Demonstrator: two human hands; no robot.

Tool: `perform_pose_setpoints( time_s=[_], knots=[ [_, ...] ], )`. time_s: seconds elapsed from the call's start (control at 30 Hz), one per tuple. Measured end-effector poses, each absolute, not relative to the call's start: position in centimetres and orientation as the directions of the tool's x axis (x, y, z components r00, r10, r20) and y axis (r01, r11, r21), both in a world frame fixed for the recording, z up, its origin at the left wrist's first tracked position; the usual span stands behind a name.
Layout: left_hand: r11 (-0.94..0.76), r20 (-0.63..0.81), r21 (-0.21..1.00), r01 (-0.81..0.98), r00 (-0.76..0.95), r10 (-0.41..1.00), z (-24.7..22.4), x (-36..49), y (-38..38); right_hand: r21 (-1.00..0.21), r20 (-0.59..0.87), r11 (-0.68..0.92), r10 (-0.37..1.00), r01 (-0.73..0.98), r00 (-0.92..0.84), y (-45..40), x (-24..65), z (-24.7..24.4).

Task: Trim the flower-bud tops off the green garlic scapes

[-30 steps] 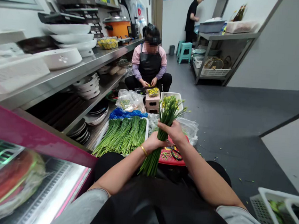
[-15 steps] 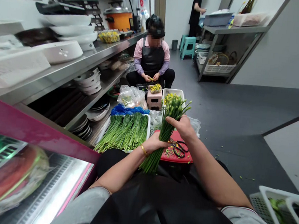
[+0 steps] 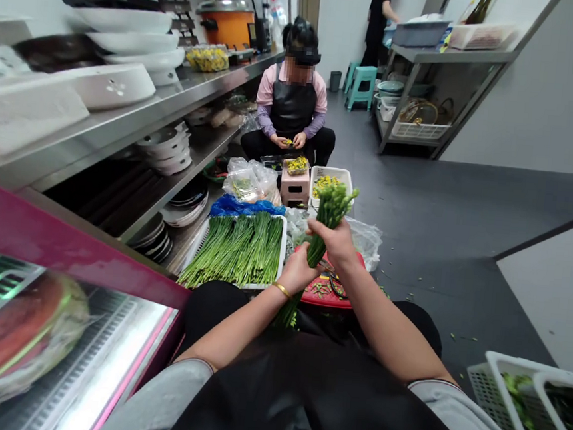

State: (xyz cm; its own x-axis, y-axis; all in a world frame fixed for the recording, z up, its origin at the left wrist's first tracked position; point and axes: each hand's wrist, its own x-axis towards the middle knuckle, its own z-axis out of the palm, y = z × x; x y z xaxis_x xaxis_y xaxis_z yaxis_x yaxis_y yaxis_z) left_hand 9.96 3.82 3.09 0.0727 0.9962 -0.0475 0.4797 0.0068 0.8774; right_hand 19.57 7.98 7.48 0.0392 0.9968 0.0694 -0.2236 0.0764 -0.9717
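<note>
A bundle of green flowering chives stands upright before me, buds at the top. My left hand, with a gold bangle at the wrist, is wrapped round the lower stems. Just above it my right hand grips the bundle below the buds. Behind my right forearm a red board carries scissors, partly hidden, and green trimmings. To the left, a white basket holds many long chive stems laid side by side.
Across from me a person sits handling yellow flowers beside a pink stool. A white basket with yellow flowers stands near it. Steel shelving with dishes runs along the left. White crates of greens stand at lower right.
Both hands have drawn closer together on the bundle, and its buds look gathered tighter. The bundle sits slightly lower. More of the scissors is hidden by my right arm.
</note>
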Motion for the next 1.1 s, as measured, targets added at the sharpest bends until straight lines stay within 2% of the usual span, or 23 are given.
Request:
perform_pose_setpoints(
  time_s=[0.07,0.13,0.2,0.27,0.37,0.5,0.6,0.8,1.0,1.07,1.1],
  knots=[
    [0.001,-0.050,0.913,0.408,0.109,0.993,3.4,9.6,3.4,-0.916,0.027,0.025,1.000,-0.401,0.002,7.8,19.9,8.3],
    [-0.013,-0.049,0.976,0.219,0.275,0.960,4.0,8.9,3.6,-0.869,0.049,0.001,0.995,-0.496,-0.083,7.5,20.3,9.2],
    [0.049,-0.051,0.999,0.018,0.492,0.869,4.5,8.2,4.5,-0.860,0.093,-0.014,0.978,-0.511,-0.185,7.0,20.4,10.3],
    [0.136,-0.043,0.986,-0.099,0.631,0.774,5.0,7.7,5.9,-0.866,0.145,-0.008,0.952,-0.500,-0.268,6.5,20.2,11.1],
    [0.179,0.007,0.959,-0.221,0.648,0.762,5.3,7.9,7.6,-0.888,0.215,0.038,0.915,-0.458,-0.341,6.2,19.5,12.0],
    [0.254,-0.030,0.943,-0.215,0.706,0.708,5.6,8.3,7.3,-0.962,0.246,0.188,0.908,-0.196,-0.338,7.4,19.9,12.4],
    [0.259,-0.031,0.934,-0.246,0.667,0.744,5.8,7.7,6.0,-0.959,0.279,0.282,0.920,-0.030,-0.276,8.8,21.1,12.0],
    [0.298,-0.054,0.900,-0.319,0.596,0.801,6.4,6.4,4.9,-0.979,0.202,0.184,0.909,-0.084,-0.365,9.5,23.1,11.6],
    [0.324,-0.134,0.912,-0.252,0.563,0.815,6.6,6.0,5.5,-0.943,0.327,0.324,0.944,-0.082,-0.031,8.6,27.3,11.5],
    [0.318,-0.166,0.928,-0.195,0.547,0.820,6.7,5.8,5.9,-0.942,0.334,0.334,0.942,0.026,0.005,8.7,29.1,9.4],
    [0.303,-0.172,0.938,-0.168,0.534,0.828,7.0,5.6,6.1,-0.939,0.296,0.295,0.955,0.176,-0.022,8.8,29.9,7.8]
  ],
)
